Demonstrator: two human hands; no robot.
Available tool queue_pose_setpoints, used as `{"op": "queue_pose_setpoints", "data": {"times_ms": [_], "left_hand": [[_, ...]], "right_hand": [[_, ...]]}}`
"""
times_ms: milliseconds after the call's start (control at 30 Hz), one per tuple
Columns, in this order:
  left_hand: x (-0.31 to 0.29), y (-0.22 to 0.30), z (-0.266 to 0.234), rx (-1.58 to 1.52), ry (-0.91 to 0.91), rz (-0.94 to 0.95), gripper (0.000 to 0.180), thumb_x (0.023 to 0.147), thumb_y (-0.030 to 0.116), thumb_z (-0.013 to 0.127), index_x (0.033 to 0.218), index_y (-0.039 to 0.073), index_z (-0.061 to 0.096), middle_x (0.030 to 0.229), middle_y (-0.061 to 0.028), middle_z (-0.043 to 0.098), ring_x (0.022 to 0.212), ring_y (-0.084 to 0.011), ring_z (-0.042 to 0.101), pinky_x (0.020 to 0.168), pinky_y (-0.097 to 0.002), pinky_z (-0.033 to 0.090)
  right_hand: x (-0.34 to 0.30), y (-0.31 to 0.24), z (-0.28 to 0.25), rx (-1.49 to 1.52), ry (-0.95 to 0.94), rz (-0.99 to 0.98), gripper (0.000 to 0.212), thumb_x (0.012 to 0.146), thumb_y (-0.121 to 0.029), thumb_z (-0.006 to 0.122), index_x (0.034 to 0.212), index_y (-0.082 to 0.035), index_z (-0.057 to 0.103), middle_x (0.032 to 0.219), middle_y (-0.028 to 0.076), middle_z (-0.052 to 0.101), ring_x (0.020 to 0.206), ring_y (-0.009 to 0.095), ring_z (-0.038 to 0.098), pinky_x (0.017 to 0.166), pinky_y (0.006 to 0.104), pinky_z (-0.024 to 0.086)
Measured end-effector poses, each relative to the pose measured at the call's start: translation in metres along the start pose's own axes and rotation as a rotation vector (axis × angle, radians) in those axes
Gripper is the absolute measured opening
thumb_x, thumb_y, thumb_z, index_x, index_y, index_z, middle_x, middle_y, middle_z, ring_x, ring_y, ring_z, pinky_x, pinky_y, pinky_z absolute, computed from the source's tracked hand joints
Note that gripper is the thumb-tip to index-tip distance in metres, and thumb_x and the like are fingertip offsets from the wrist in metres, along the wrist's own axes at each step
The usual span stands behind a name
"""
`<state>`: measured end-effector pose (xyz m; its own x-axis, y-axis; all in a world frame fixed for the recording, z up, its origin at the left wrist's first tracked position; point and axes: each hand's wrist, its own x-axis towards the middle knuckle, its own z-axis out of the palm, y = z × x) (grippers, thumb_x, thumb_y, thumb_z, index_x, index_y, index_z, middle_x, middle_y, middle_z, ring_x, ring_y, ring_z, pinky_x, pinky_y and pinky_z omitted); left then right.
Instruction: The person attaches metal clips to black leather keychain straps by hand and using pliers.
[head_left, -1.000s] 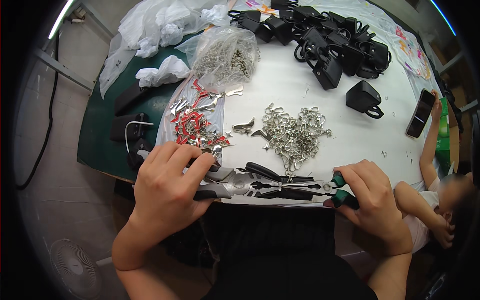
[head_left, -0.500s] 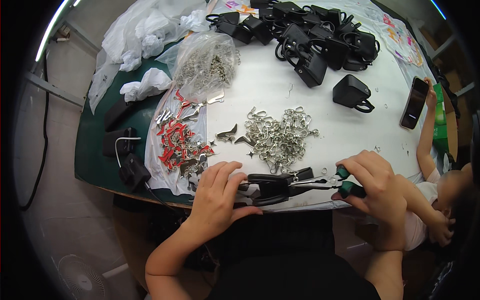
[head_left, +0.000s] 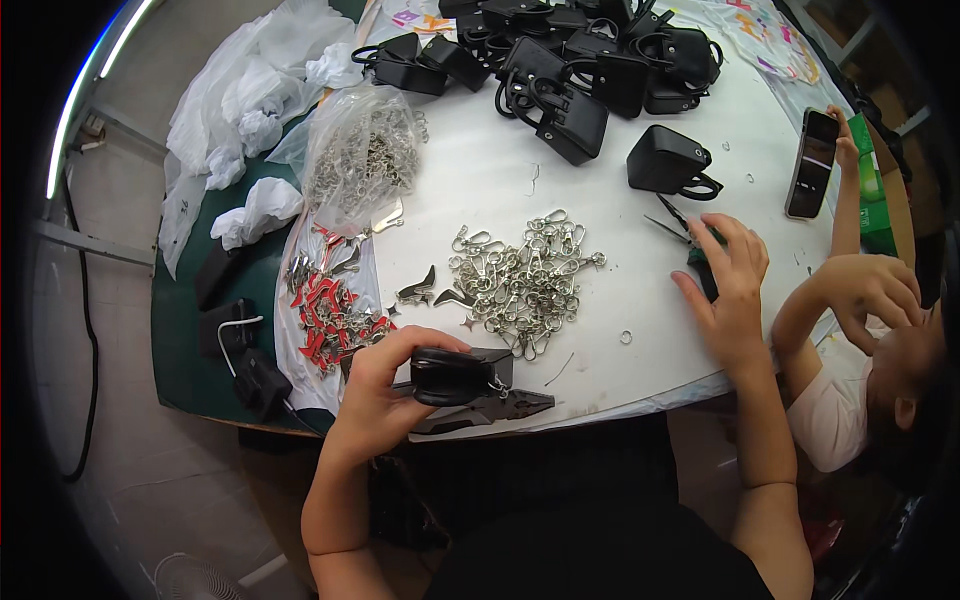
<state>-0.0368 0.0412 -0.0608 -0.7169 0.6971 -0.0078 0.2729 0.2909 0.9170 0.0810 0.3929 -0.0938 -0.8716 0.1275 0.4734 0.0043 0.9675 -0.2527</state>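
Observation:
My left hand (head_left: 375, 390) is closed around a small black bag (head_left: 462, 375), just above the table's front edge. A small silver chain or ring (head_left: 497, 386) shows at the bag's right side. Beneath the bag, dark-jawed pliers (head_left: 525, 405) point right; their handles are hidden. My right hand (head_left: 735, 290) is over green-handled needle-nose pliers (head_left: 703, 262) lying on the table, thumb and fingers apart, the handles partly hidden below. Between the hands lies a pile of silver swivel clasps (head_left: 530, 285), with dark boot-shaped charms (head_left: 417, 287) on its left.
Red and silver charms (head_left: 335, 315) lie on white plastic at left, below a clear bag of metal hardware (head_left: 365, 155). Several black bags (head_left: 570, 115) are heaped at the back; one black bag (head_left: 668, 162) stands apart. At right, another person's hand (head_left: 847, 145) holds a phone (head_left: 812, 165).
My right hand has moved away from the bag, up and right, bringing the green-handled pliers down onto the table and loosening its fingers. My left hand has turned the bag. The view has shifted.

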Motion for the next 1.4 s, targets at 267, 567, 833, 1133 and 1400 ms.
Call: {"op": "queue_pose_setpoints", "data": {"times_ms": [267,567,833,1133,1400], "left_hand": [[-0.002,-0.011,0.009,0.11,-0.077,0.047,0.044,0.072,0.003,0.082,0.112,0.002,0.064,0.108,-0.01,0.071,0.101,-0.0192,0.068,0.089,-0.0314,0.052],[0.034,-0.028,-0.044,0.474,0.122,0.007,0.041,0.076,0.011,0.081,0.113,0.003,0.067,0.107,-0.009,0.069,0.1,-0.0222,0.064,0.09,-0.0358,0.048],[0.045,-0.03,-0.027,0.626,0.05,-0.107,0.028,0.077,0.005,0.074,0.104,0.005,0.067,0.089,-0.0073,0.066,0.091,-0.0252,0.061,0.081,-0.0375,0.048],[0.046,-0.017,-0.036,-0.357,0.215,-0.268,0.014,0.089,0.008,0.073,0.096,-0.004,0.072,0.087,-0.0043,0.069,0.075,-0.0105,0.062,0.069,-0.0259,0.05],[0.037,-0.005,-0.039,-0.512,0.277,-0.221,0.019,0.093,0.008,0.067,0.106,-0.006,0.072,0.104,-0.0149,0.073,0.092,-0.0189,0.07,0.083,-0.0315,0.056]], "right_hand": [[-0.008,-0.032,0.007,0.497,-0.322,-0.04,0.016,0.071,-0.011,0.082,0.084,-0.007,0.074,0.097,0.002,0.066,0.092,0.022,0.057,0.085,0.0348,0.042],[0.063,-0.074,0.009,0.859,-0.266,-0.025,0.008,0.083,-0.001,0.076,0.091,0.0,0.073,0.08,0.011,0.072,0.067,0.017,0.067,0.062,0.0268,0.053],[0.085,-0.095,0.045,0.998,-0.222,-0.044,0.01,0.087,-0.005,0.071,0.096,-0.001,0.071,0.08,0.008,0.072,0.068,0.017,0.067,0.064,0.0286,0.053],[0.083,-0.103,0.041,1.152,-0.642,0.395,0.01,0.094,-0.005,0.063,0.103,-0.001,0.06,0.084,0.009,0.066,0.066,0.012,0.061,0.06,0.0259,0.047],[0.065,-0.128,0.028,1.03,-0.289,-0.418,0.02,0.082,-0.002,0.074,0.097,-0.003,0.062,0.098,0.01,0.066,0.079,0.028,0.067,0.066,0.0355,0.055]]}}
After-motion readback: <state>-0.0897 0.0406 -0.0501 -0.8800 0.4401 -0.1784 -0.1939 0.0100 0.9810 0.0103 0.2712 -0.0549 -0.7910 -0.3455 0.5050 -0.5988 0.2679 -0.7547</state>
